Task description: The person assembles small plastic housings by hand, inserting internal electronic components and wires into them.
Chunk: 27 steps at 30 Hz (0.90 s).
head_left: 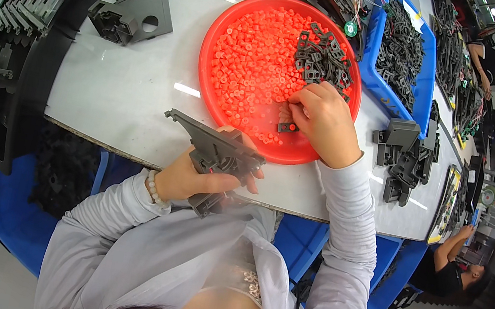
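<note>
Left hand (193,178) gripping grey bracket (215,149), right hand (323,118) pinching clip (287,126) over red tray (229,32)

L hand (193,178) grips grey plastic part (215,149); R hand (323,118) pinches small black piece (287,126) over red tray (230,26).

Left hand (190,177): fingers curled closed, wrist bent inward. Right hand (323,118): forearm extended forward, fingertips (289,122) pinched together, pointing down.

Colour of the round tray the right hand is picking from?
Red-orange round tray, seen in the head view; the right hand rests in it.
</note>
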{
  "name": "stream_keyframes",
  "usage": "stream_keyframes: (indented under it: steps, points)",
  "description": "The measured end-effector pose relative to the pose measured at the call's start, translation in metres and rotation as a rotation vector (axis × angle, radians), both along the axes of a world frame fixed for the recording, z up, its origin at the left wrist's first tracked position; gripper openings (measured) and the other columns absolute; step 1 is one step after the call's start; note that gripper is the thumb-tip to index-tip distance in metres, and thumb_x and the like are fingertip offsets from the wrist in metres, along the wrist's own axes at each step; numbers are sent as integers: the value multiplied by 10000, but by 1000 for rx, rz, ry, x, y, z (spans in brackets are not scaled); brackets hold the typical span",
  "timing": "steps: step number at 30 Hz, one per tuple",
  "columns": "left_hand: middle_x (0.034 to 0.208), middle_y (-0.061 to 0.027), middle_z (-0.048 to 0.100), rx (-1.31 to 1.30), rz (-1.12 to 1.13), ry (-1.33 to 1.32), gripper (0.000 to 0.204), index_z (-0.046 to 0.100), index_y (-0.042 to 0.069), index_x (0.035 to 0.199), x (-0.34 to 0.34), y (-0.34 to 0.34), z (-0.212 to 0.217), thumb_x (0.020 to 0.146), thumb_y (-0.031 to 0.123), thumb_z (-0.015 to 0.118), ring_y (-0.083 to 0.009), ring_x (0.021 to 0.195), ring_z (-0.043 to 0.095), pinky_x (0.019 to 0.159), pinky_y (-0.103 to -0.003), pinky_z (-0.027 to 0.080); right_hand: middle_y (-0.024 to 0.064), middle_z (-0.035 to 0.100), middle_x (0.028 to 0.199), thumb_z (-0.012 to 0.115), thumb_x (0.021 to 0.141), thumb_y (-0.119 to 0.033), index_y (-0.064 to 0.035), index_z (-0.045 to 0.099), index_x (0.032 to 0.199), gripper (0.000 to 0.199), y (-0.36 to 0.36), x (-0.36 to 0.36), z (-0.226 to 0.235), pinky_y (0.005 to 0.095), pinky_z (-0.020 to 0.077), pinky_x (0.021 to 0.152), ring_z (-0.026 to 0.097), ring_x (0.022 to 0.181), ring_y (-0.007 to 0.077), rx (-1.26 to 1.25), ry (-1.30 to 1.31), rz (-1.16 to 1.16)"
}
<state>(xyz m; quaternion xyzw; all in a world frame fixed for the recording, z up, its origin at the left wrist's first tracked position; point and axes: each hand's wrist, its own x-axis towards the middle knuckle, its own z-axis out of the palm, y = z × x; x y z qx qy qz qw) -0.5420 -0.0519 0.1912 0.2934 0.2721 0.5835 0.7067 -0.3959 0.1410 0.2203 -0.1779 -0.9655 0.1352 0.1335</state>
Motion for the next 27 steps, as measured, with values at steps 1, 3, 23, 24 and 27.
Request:
stream_keyframes:
  steps: [1, 3, 23, 24, 27]
  points:
    - [1060, -127, 564, 3, 0, 6, 433, 410, 23, 1165, 0, 0, 0, 780, 93, 594, -190, 930, 611, 655, -277, 526, 88, 591, 738, 646, 688, -91, -34, 618, 730, 76, 0, -2, 0, 387, 460, 670, 536, 734, 281, 0, 1, 1]
    - [1061, -127, 564, 6, -1, 12, 434, 409, 23, 1167, -1, -1, 1, 781, 96, 595, -189, 931, 611, 651, -275, 524, 97, 590, 737, 660, 670, -102, -28, 595, 709, 106, 0, -4, 0, 394, 458, 664, 536, 731, 290, 27, -41, -1]
    - [1034, -115, 579, 19, 11, 15, 373, 454, 17, 1128, -1, 1, 1, 784, 63, 591, -190, 914, 623, 726, -297, 501, 63, 623, 858, 642, 637, 53, -33, 672, 862, 242, -22, 23, -3, 321, 479, 699, 569, 783, 235, -179, 173, 60]
    - [1034, -115, 579, 19, 11, 16, 373, 454, 17, 1128, -1, 0, 1, 784, 63, 591, -190, 914, 623, 726, -297, 501, 69, 603, 837, 660, 670, 41, -35, 683, 886, 229, -22, 23, -3, 311, 463, 713, 554, 797, 225, -174, 167, 86]
    - [1033, -116, 582, 33, 18, 26, 375, 453, 17, 1130, -1, 0, 2, 785, 63, 591, -192, 915, 623, 742, -301, 495, 60, 605, 853, 681, 660, 23, -44, 688, 891, 240, -22, 23, -3, 313, 461, 726, 547, 821, 220, -152, 161, 110]
